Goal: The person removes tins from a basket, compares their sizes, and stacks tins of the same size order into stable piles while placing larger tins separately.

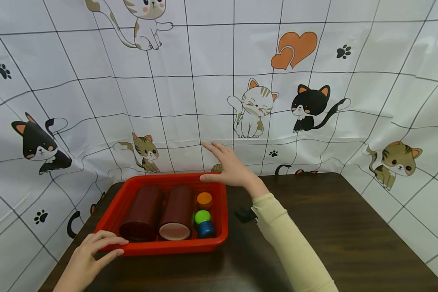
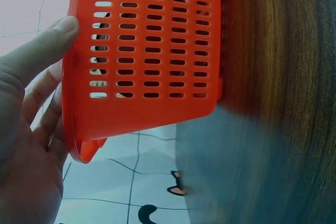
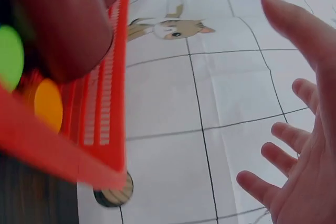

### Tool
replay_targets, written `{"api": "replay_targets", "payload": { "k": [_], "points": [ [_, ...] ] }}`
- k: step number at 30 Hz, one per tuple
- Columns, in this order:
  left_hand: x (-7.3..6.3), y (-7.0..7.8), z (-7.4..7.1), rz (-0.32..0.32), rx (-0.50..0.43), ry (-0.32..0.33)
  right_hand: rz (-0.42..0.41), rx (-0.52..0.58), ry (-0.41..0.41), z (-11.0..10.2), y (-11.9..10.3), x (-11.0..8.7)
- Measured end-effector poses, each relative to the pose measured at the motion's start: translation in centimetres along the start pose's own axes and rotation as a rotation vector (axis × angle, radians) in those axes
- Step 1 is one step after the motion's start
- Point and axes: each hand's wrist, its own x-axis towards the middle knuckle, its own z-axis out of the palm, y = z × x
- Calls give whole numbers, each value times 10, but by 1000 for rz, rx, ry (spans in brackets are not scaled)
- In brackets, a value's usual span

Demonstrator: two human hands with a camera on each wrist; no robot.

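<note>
A red plastic basket [image 1: 220, 211] with slotted sides sits on the dark wooden table. Two brown cylinders [image 1: 178, 205] lie side by side in it; the right one shows a pale end. Along the basket's right side are an orange-capped item [image 1: 204, 200], a green round item [image 1: 202, 217] and a blue one [image 1: 206, 229]. My left hand [image 1: 91, 255] grips the rim at the front left corner, its thumb [image 2: 47, 45] on the outside of the wall. Above the back right corner, my right hand [image 1: 230, 166] is spread, its fingers apart and holding nothing in the right wrist view.
A white sheet with black grid lines and cartoon cats [image 1: 255, 107] hangs behind and beside the table. The brown tabletop [image 1: 328, 231] extends to the right of the basket. A small dark object [image 1: 244, 215] lies beside the right sleeve, partly hidden by it.
</note>
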Motion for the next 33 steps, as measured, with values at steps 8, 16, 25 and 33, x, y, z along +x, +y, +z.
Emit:
{"api": "replay_targets", "payload": {
  "k": [8,16,25,33],
  "points": [
    [1,-1,-2,-6,9,13,65,179,79,24,-5,19],
    [1,1,0,23,-22,20,106,215,86,47,5,25],
    [3,-4,-3,-2,-5,8,148,271,-4,77,11,27],
    [-1,-1,0,-13,11,0,179,202,-119,97,18,20]
  ]
}}
